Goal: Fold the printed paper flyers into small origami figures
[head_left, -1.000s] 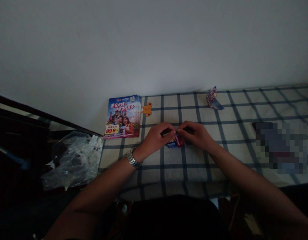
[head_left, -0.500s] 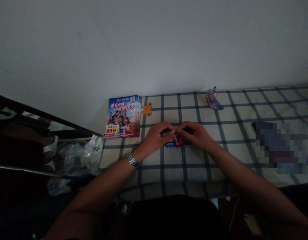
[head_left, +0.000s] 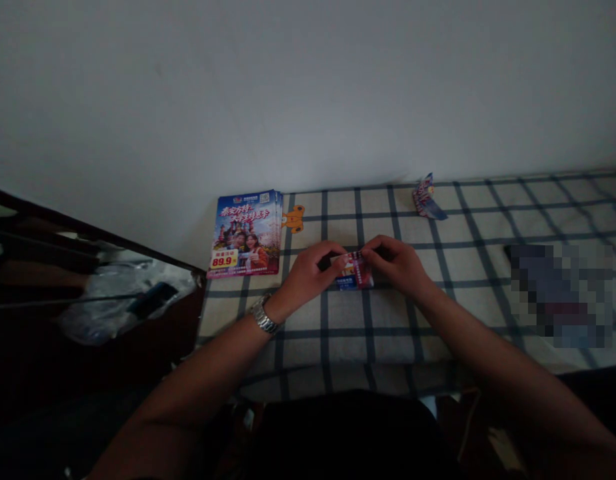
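Note:
A small folded piece of printed flyer paper (head_left: 355, 272), red, white and blue, rests on the checked cloth between my hands. My left hand (head_left: 308, 273), with a metal watch at the wrist, pinches its left edge. Its right edge is gripped by the closed fingers of my right hand (head_left: 397, 265). A stack of colourful flyers (head_left: 247, 232) lies to the left against the wall. A finished folded paper shape (head_left: 427, 198) sits farther back near the wall.
The checked cloth (head_left: 438, 307) covers the surface, which ends at its front edge near my body. An orange cartoon patch (head_left: 293, 218) is beside the flyers. A blurred dark object (head_left: 558, 293) lies at the right. Dark furniture with a plastic bag (head_left: 113, 300) stands at the left.
My hands have moved slightly apart and the folded paper now shows wider between them. At the left, the plastic bag and reflections shifted in view.

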The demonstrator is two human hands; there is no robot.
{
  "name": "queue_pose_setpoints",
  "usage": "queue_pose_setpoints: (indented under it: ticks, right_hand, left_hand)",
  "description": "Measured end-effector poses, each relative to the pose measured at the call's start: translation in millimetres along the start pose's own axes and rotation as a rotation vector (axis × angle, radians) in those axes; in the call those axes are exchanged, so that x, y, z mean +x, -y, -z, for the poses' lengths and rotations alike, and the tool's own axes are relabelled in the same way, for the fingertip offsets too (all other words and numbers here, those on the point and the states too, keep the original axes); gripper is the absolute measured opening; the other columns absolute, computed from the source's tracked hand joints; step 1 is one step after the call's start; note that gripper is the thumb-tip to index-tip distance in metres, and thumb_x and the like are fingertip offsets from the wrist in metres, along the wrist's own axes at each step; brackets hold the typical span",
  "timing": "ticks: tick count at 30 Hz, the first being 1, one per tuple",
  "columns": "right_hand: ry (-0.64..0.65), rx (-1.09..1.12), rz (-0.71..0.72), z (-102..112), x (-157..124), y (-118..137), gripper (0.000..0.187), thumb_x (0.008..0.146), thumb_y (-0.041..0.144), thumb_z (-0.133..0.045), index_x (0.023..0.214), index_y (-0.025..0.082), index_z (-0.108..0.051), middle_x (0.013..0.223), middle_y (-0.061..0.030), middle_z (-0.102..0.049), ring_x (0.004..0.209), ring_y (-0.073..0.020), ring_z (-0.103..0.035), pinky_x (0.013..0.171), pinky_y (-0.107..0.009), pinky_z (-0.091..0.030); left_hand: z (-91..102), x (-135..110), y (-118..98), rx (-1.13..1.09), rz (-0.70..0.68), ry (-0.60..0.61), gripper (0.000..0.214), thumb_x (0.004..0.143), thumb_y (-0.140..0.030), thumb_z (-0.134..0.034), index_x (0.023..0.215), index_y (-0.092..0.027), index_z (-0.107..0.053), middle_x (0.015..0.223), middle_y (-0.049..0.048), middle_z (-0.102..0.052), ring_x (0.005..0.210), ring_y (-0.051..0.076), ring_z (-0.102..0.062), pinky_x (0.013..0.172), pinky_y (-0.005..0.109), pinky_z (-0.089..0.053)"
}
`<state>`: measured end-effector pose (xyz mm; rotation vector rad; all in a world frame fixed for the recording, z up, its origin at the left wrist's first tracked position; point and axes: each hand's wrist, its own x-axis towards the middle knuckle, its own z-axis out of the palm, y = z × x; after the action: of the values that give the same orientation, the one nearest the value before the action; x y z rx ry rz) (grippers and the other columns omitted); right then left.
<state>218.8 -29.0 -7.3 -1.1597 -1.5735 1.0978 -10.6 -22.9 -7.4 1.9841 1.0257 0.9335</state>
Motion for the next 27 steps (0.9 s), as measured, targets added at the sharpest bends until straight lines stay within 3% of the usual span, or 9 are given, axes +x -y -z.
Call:
queue_pose_setpoints:
  ticks: [6,18,27]
  right_hand:
    - [-0.051,0.022,-0.011,1.5,1.9,-2.2,0.027,0.091,0.048,-0.074,0.084,0.022,-0.069,0.076,-0.0014,-0.070,0.070,-0.0178,-0.065,0.066,-0.031,-0.053]
    - [0.056,0.028,-0.050,-0.2,-1.0,-3.9,0.030,0.092,0.052,-0.072,0.094,0.022,-0.072,0.082,-0.0019,-0.072,0.072,-0.0176,-0.066,0.067,-0.030,-0.053]
    - [0.004,-0.019,-0.033,2.1,-0.7,-1.8,0.033,0.092,0.055,-0.072,0.091,0.022,-0.072,0.081,-0.0030,-0.073,0.072,-0.0198,-0.068,0.065,-0.032,-0.054]
  left_hand:
    - [-0.5,1.0,6.1,0.037,0.018,-0.061,0.031,0.104,-0.047,-0.057,0.096,-0.019,-0.069,0.085,0.0018,-0.069,0.078,0.016,-0.064,0.071,0.028,-0.048]
    - [0.7,1.0,4.3,0.004,0.005,-0.019,0.030,0.105,-0.045,-0.057,0.095,-0.020,-0.069,0.086,0.0013,-0.069,0.080,0.015,-0.065,0.074,0.027,-0.048]
    - [-0.5,1.1,4.4,-0.016,0.050,-0.011,0.037,0.105,-0.052,-0.054,0.097,-0.020,-0.069,0.088,0.0023,-0.071,0.080,0.016,-0.065,0.072,0.027,-0.050]
